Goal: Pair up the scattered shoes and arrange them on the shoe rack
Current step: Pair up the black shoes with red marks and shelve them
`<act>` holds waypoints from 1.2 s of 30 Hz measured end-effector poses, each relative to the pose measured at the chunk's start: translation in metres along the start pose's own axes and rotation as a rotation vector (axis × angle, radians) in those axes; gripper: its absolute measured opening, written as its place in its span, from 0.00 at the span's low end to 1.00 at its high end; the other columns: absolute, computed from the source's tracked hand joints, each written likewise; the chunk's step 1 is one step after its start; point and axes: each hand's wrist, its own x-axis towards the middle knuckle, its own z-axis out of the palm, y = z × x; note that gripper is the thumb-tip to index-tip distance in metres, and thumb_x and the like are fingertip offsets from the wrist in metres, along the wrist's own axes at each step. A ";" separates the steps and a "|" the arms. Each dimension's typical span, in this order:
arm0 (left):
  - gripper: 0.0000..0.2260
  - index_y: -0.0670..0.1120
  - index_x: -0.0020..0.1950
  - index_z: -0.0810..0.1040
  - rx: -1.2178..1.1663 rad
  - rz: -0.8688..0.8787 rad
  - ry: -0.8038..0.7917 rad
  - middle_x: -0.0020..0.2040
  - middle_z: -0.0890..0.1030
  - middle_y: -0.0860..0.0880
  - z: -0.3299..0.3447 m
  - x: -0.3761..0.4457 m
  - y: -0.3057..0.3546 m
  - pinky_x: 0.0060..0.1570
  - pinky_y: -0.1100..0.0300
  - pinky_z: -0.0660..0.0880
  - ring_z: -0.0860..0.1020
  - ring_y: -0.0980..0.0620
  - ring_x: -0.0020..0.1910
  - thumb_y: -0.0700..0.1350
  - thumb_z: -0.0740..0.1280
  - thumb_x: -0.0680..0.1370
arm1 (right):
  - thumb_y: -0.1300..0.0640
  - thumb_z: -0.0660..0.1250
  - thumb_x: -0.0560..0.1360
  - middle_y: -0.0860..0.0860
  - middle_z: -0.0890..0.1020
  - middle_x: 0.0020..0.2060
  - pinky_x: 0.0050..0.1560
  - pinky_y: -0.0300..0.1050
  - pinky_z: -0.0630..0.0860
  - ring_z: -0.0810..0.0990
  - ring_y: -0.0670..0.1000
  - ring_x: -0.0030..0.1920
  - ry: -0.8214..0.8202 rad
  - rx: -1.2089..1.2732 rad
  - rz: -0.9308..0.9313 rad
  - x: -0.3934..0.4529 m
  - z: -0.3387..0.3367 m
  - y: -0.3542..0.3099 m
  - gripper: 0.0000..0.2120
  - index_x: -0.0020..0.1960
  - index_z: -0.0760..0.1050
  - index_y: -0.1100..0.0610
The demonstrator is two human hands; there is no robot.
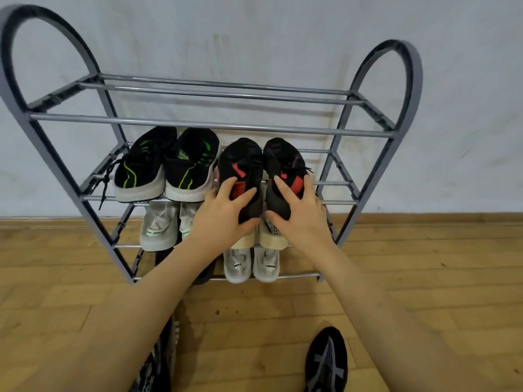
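Note:
A grey metal shoe rack (215,126) stands against the wall. On its second shelf sit a black pair with green stripes (167,165) at the left and a black pair with red patches at the right. My left hand (223,213) grips the heel of the left black-and-red shoe (243,159). My right hand (300,213) grips the heel of the right black-and-red shoe (283,157). Both shoes point toward the wall, side by side. Lower shelves hold a light grey pair (161,227), a cream pair (273,236) partly hidden by my hands, and a white pair (252,264).
The rack's top shelf (198,89) holds nothing. A wooden floor (424,278) spreads in front of the rack. Two dark patterned shoes show at the bottom edge: a left dark shoe (158,363) and a right dark shoe (327,360). A dark shoe lies behind my left forearm on the bottom shelf.

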 end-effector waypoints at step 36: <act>0.25 0.56 0.75 0.58 -0.001 -0.043 0.044 0.75 0.58 0.44 0.028 0.029 -0.004 0.68 0.37 0.56 0.54 0.32 0.72 0.53 0.56 0.77 | 0.50 0.59 0.79 0.54 0.50 0.76 0.70 0.63 0.59 0.54 0.67 0.72 0.040 -0.040 -0.116 0.036 0.017 0.022 0.24 0.73 0.58 0.40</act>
